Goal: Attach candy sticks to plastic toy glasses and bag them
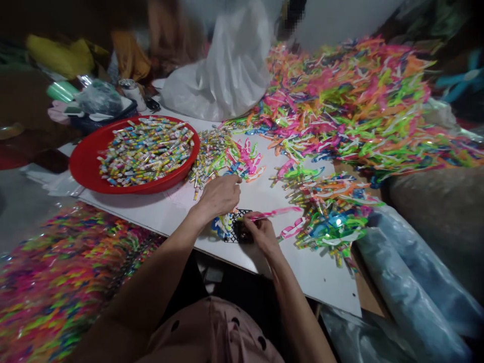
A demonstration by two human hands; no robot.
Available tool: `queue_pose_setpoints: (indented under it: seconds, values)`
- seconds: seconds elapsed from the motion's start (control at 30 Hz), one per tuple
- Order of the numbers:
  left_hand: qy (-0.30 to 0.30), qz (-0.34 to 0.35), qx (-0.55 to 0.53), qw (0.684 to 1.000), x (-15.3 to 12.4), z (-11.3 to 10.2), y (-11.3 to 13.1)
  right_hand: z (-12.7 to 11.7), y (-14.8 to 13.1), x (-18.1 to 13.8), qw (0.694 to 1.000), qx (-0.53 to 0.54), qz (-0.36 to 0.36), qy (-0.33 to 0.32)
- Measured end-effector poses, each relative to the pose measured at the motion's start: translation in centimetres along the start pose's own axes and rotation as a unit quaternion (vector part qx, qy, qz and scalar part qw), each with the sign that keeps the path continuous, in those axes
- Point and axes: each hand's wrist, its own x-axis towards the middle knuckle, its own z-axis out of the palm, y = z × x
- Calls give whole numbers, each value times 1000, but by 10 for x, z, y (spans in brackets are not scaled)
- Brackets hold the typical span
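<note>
My left hand lies knuckles up on the white board, its fingertips curled and reaching into a loose heap of small printed paper tubes. My right hand pinches a pink plastic strip that lies out to the right, over a small black perforated holder with some blue and yellow pieces beside it. A red round tray heaped with the same paper tubes sits at the left.
A huge pile of neon plastic strips fills the back right, and a smaller heap of assembled pieces lies right of my hands. A white plastic bag stands behind. Bagged coloured pieces lie lower left, clear wrapped rolls lower right.
</note>
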Motion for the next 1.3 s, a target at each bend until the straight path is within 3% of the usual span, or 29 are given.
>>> queue_pose_setpoints:
  seconds: [0.17, 0.27, 0.37, 0.47, 0.63, 0.7, 0.83, 1.0, 1.1, 1.17, 1.3]
  values:
    - [-4, -3, -4, 1000, 1, 1, -3, 15, 4, 7, 976, -213, -27, 29]
    - [5, 7, -19, 1000, 1, 1, -2, 22, -15, 10, 924, -382, -3, -8]
    - [10, 8, -56, 998, 1, -1, -3, 29, -37, 17, 874, -482, 33, -61]
    - [9, -3, -73, 997, 3, -4, -8, 29, -42, 21, 867, -491, 19, -78]
    - [-5, 1, -68, 998, 7, -5, -11, 15, -23, 5, 908, -416, -26, -38]
    - [2, -8, -50, 999, 7, -4, -7, 14, -20, -1, 910, -412, -23, -34]
    - [-4, -14, -45, 999, 3, 0, 2, 27, -29, -1, 884, -463, 36, -53]
    - [27, -4, -58, 998, 4, 1, -1, 41, -48, 23, 859, -506, 24, -69]
    - [33, -23, -27, 999, 9, -1, -9, 8, -58, 51, 856, -483, -17, -186]
    - [19, -16, -11, 1000, 12, -2, -13, -31, -63, 78, 837, -507, -46, -200]
    - [12, -9, -2, 1000, 13, -4, -10, -96, -72, 134, 797, -604, -28, -1]
